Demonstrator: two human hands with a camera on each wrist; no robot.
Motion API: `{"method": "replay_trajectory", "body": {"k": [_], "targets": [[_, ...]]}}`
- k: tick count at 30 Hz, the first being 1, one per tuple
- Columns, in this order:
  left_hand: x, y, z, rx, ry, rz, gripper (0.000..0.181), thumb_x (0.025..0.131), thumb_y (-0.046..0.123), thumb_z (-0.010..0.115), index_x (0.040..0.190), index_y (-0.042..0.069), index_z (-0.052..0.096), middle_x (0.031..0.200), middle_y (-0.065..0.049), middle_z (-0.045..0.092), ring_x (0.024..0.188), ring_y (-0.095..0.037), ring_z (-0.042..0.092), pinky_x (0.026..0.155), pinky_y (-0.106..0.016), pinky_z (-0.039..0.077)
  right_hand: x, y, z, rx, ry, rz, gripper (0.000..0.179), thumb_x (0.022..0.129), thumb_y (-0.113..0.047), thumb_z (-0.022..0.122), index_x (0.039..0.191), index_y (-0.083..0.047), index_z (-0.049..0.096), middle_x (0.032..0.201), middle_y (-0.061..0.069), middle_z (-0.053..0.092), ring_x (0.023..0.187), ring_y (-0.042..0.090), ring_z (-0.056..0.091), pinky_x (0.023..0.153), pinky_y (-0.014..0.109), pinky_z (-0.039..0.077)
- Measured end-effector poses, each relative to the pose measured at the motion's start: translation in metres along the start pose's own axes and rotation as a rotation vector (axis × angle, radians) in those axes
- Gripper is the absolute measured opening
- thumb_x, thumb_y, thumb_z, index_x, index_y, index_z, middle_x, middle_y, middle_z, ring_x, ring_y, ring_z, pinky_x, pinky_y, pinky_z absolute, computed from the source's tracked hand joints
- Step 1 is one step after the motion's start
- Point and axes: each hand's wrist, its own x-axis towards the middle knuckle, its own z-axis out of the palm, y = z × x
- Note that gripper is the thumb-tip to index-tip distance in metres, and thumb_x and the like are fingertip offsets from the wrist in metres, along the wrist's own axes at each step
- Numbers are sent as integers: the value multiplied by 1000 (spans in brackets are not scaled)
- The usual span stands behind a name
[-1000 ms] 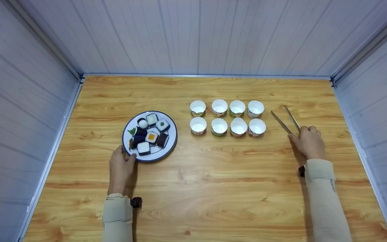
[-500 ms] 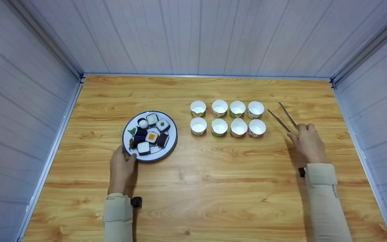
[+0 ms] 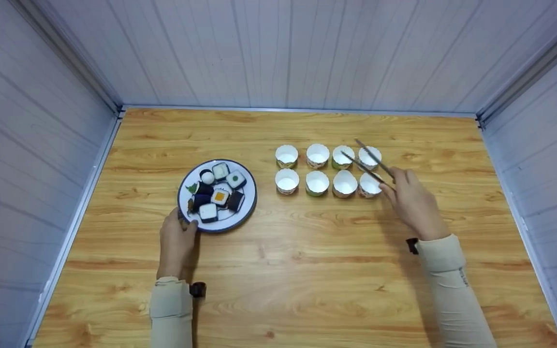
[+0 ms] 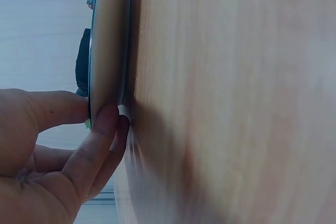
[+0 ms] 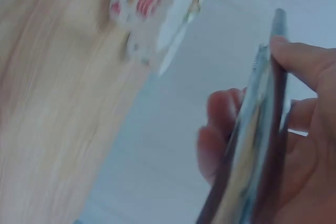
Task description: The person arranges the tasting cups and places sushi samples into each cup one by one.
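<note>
At the left of the table, my left hand [image 3: 177, 241] pinches the near-left rim of a white plate [image 3: 225, 223] with a blue edge, thumb on top and fingers under the rim. Several sushi pieces [image 3: 219, 196] lie on it, some white-topped and some dark. The left wrist view shows the plate's underside [image 4: 110, 40] standing on the table. My right hand [image 3: 416, 203] grips a pair of metal tongs [image 3: 373, 162], raised above the right-hand paper cups [image 3: 344, 183]. The tongs' arms are spread, with nothing between their tips. Close up, the tongs [image 5: 252, 135] run between thumb and fingers.
Several white-lined paper baking cups stand in two rows right of the plate, such as the far-left cup [image 3: 286, 155] and the near-left cup [image 3: 286, 181]. Pale panel walls [image 3: 278, 58] enclose the wooden table [image 3: 283, 280] at the back and sides.
My right hand has carried the tongs leftward from the table beside the cups to above the right-hand cups. My left hand and the plate have stayed in place.
</note>
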Motion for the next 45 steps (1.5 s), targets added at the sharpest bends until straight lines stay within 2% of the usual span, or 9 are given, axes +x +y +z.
{"method": "replay_trajectory", "body": {"k": [4, 11, 15, 18, 26, 34, 38, 41, 45], "targets": [[1, 1, 0, -2, -21, -15, 55, 102, 7, 54, 151, -4, 34, 149, -25, 41, 140, -37, 36, 113, -49, 33, 2, -23, 11, 17, -23, -74, 47, 104, -33, 55, 138, -1, 49, 106, 18, 54, 70, 30, 57, 48, 48, 48], [1, 1, 0, 0, -12, -26, 53, 101, 8, 54, 150, -5, 36, 145, -26, 45, 134, -36, 43, 110, -48, 38, 10, -75, 32, -13, -19, -344, 44, 101, -30, 62, 131, 0, 52, 94, 12, 57, 59, 21, 52, 44, 36, 47], [0, -1, 1, 14, 19, 15, 52, 101, 8, 55, 148, -6, 39, 121, -25, 56, 113, -36, 55, 93, -45, 49, 14, -100, 48, -20, -59, -405, 41, 100, -32, 64, 124, -1, 54, 90, 12, 57, 56, 21, 51, 42, 35, 46], [0, -3, 2, 20, 26, 32, 51, 100, 8, 56, 147, -5, 41, 101, -18, 55, 92, -30, 56, 74, -40, 48, 17, -116, 62, -32, -101, -436, 42, 100, -37, 61, 122, -1, 55, 90, 12, 58, 54, 21, 51, 42, 35, 45], [0, -2, 1, 9, 19, 38, 50, 100, 6, 56, 146, -6, 42, 103, -18, 58, 91, -28, 58, 75, -39, 49, 25, -143, 89, 0, -172, -473, 45, 101, -41, 58, 123, -2, 54, 89, 7, 55, 55, 19, 51, 44, 34, 46], [1, -2, 3, 22, 24, 29, 48, 100, 6, 56, 144, -6, 43, 100, -17, 57, 87, -28, 58, 70, -38, 49, 30, -162, 109, -23, -243, -421, 40, 99, -44, 61, 111, -7, 53, 91, 6, 55, 58, 22, 53, 46, 37, 46], [1, -2, 2, 9, 15, 7, 50, 100, 6, 56, 147, -5, 41, 105, -18, 58, 92, -29, 58, 75, -39, 50, 31, -169, 112, -31, -259, -407, 42, 99, -44, 60, 116, -5, 55, 99, 9, 59, 61, 25, 56, 48, 39, 48], [1, -2, 2, 2, 17, 11, 51, 100, 6, 55, 147, -6, 40, 120, -23, 58, 108, -33, 57, 91, -44, 50, 31, -173, 112, -41, -258, -395, 44, 99, -43, 61, 119, -4, 55, 103, 10, 61, 62, 26, 58, 48, 40, 49], [0, -2, 2, 0, 37, 33, 48, 99, 4, 56, 144, -8, 43, 129, -26, 55, 116, -34, 53, 99, -48, 46, 30, -177, 110, -64, -250, -391, 42, 99, -42, 62, 116, -5, 57, 95, 7, 61, 59, 27, 59, 46, 41, 48]]}}
